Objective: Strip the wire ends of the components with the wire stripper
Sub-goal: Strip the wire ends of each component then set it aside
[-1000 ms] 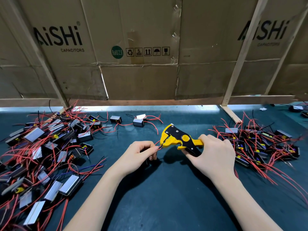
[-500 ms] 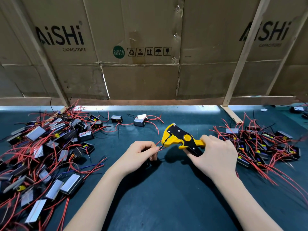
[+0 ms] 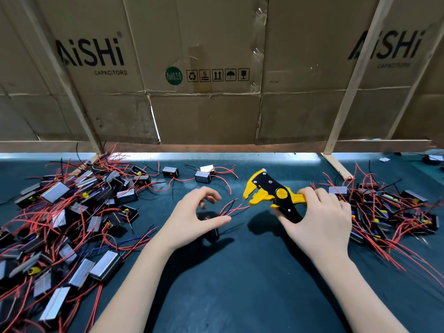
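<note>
My right hand [image 3: 317, 219] grips the handles of the yellow and black wire stripper [image 3: 266, 191], held just above the dark mat. Its jaws point left and stand apart, with nothing in them. My left hand [image 3: 187, 219] hovers to the left, fingers loosely curved and spread, thumb stretched out. A black component [image 3: 211, 233] lies under that hand, partly hidden by the thumb. Its red wires [image 3: 231, 207] fan out to the right, their tips just short of the jaws.
A big heap of components with red wires [image 3: 72, 212] covers the mat's left side, and a second heap [image 3: 384, 212] lies right of my right hand. Two loose components [image 3: 203, 176] sit farther back. A cardboard wall [image 3: 204, 104] and wooden strut [image 3: 336, 164] close off the rear.
My left hand has let go of the wires it pinched and spread its fingers. The stripper has drawn away to the right, off the wire ends, and its jaws have come apart.
</note>
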Demonstrator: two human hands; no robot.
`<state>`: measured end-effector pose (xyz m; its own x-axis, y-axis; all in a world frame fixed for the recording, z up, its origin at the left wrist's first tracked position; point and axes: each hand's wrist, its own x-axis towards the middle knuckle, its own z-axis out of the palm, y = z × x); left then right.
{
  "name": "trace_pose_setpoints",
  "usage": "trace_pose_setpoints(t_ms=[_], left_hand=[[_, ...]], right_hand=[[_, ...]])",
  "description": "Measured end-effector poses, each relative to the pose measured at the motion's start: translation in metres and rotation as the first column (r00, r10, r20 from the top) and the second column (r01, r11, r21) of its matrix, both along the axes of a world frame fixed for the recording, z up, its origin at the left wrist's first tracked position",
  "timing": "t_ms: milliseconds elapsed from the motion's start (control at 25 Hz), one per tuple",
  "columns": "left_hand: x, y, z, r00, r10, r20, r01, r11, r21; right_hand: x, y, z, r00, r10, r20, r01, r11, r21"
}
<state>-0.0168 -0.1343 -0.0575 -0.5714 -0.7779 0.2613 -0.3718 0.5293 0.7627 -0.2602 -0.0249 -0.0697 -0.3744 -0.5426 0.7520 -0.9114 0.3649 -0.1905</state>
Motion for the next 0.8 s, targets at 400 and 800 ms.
trace_pose_setpoints(t_ms=[400, 800], left_hand=[[-0.04, 0.032, 0.004, 0.855, -0.2, -0.479, 0.453, 0.737, 0.502], [0.081, -0.033, 0.021, 0.405, 0.809, 0.426, -0.736, 0.565, -0.374]], right_hand=[[-0.008, 0.005, 0.012, 0.989, 0.037, 0.142, -0.013, 0.987, -0.16], [-0.006, 0.011, 0.022, 0.978, 0.178, 0.109, -0.131, 0.93, -0.342]])
